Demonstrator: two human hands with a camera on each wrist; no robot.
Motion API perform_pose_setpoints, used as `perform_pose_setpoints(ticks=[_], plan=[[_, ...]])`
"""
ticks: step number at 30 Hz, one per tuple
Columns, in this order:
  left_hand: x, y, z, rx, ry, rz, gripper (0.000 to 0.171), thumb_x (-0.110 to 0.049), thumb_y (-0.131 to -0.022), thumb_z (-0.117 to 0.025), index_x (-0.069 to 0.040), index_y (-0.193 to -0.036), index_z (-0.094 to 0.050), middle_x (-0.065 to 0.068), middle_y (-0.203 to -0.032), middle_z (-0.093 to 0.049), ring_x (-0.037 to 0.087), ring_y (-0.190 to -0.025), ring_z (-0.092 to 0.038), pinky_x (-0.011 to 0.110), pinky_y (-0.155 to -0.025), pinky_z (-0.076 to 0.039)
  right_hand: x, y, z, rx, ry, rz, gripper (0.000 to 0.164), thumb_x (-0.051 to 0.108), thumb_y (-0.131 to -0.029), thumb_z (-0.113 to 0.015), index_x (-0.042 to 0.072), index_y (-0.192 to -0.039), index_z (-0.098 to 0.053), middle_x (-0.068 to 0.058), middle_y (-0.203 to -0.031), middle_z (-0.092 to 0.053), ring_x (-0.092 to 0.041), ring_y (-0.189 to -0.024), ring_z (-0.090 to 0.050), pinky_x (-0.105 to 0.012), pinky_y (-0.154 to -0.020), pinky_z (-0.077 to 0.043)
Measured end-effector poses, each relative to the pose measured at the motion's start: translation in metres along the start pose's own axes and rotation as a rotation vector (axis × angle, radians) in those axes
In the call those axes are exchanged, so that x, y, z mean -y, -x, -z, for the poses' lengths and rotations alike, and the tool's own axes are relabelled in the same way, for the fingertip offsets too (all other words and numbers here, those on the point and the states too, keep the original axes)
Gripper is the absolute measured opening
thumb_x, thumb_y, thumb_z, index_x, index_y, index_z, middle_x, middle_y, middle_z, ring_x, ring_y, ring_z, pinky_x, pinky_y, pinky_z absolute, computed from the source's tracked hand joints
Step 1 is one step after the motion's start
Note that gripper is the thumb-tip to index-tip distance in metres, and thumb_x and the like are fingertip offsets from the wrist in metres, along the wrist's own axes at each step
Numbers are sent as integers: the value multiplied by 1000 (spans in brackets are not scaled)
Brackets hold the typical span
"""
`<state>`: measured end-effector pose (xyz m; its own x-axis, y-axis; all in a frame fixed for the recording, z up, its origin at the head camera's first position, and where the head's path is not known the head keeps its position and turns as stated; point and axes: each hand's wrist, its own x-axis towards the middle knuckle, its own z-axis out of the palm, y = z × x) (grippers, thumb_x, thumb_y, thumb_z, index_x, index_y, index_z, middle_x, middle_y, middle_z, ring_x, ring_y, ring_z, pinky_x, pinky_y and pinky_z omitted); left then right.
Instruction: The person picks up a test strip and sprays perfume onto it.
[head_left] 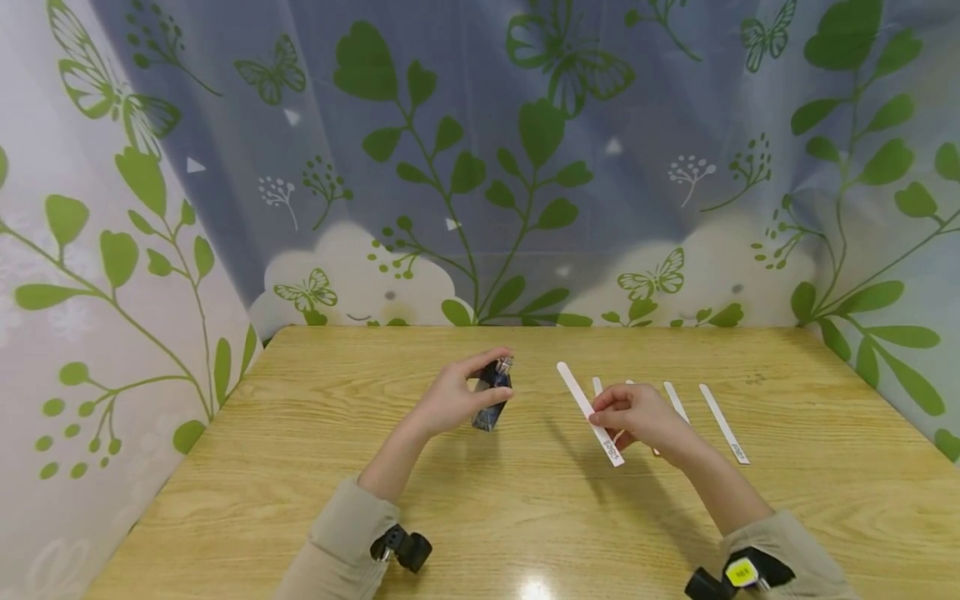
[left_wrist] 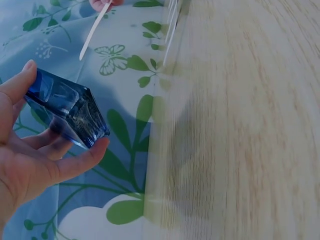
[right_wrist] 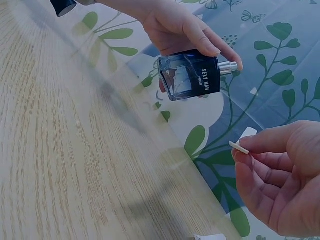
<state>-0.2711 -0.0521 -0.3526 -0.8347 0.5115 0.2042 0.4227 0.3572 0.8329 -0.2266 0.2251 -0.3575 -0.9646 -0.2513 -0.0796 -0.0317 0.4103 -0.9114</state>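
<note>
My left hand (head_left: 446, 404) grips a dark blue glass perfume bottle (head_left: 491, 408), held up over the table and tilted. Its index fingertip rests on the silver spray top (right_wrist: 228, 68), with the thumb along the bottle's side. White lettering "SEXY MAN" shows on the bottle's face in the right wrist view. To the right, my right hand (head_left: 647, 417) pinches a white paper strip (head_left: 576, 393) between thumb and fingers near its lower, printed end. The strip's rounded end points up and away, toward the bottle's side. A gap separates strip and bottle.
Several more white strips lie in a row on the wooden table (head_left: 300, 467), partly behind the right hand; the rightmost strip (head_left: 723, 423) lies fully in sight. A leaf-and-butterfly patterned curtain (head_left: 465, 167) hangs along the table's back and sides.
</note>
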Motion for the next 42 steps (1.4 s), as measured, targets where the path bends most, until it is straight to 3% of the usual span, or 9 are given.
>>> perform_pose_setpoints(ticks=[2, 9, 14, 20, 29, 36, 38, 42], plan=[[1, 1, 1, 1, 5, 20, 55, -26, -88, -67, -24, -139, -46, 3, -137, -47, 28, -117, -48, 37, -80, -48, -1, 0, 1, -3, 6, 1, 21, 12, -87, -64, -5, -97, -60, -4, -73, -62, -18, -64, -56, -37, -58, -51], [3, 2, 3, 7, 15, 13, 54, -24, -88, -66, -23, -138, -46, 3, -138, -45, 29, -121, -45, 42, -92, -43, -8, 2, 12, -42, 11, -19, 25, 14, -86, -65, -6, -101, -59, -2, -74, -64, -16, -66, -58, -35, -59, -51], [3, 5, 5, 10, 32, 11, 54, -24, -88, -66, -23, -139, -45, 4, -140, -43, 31, -119, -46, 39, -87, -46, -12, 7, 24, -49, -10, -31, 28, 14, -87, -65, -8, -103, -58, -3, -75, -63, -16, -66, -57, -35, -59, -51], [4, 6, 7, 22, 21, -2, 55, -26, -88, -65, -22, -139, -44, 6, -138, -45, 30, -115, -49, 36, -80, -48, -24, 14, 44, -93, -26, -62, 31, 15, -88, -64, -9, -106, -57, -2, -78, -61, -15, -69, -57, -33, -60, -51], [4, 5, 8, 33, 23, 13, 54, -28, -87, -67, -27, -137, -46, -2, -137, -46, 25, -117, -49, 37, -85, -46, -40, 29, 75, -144, -2, -77, 33, 16, -92, -59, -11, -110, -56, 4, -81, -60, -11, -71, -58, -29, -62, -50], [2, 6, 10, 19, 45, 1, 55, -26, -87, -67, -25, -138, -46, -1, -139, -44, 24, -115, -50, 35, -85, -46, -54, 41, 100, -172, 3, -92, 30, 12, -93, -56, -12, -110, -56, 4, -82, -58, -9, -70, -57, -28, -63, -51], [2, 6, 11, 18, 48, -1, 55, -25, -87, -67, -25, -138, -46, 0, -138, -45, 24, -114, -50, 35, -84, -46, -58, 44, 106, -176, -27, -98, 25, 11, -93, -55, -8, -108, -59, 5, -83, -59, -9, -71, -58, -28, -64, -51], [4, 7, 11, 18, 49, -3, 56, -27, -87, -67, -25, -138, -46, 1, -138, -44, 24, -114, -50, 36, -84, -46, -69, 52, 119, -181, -95, -108, 12, 10, -93, -55, 13, -98, -65, 6, -84, -60, -9, -73, -60, -28, -66, -51]])
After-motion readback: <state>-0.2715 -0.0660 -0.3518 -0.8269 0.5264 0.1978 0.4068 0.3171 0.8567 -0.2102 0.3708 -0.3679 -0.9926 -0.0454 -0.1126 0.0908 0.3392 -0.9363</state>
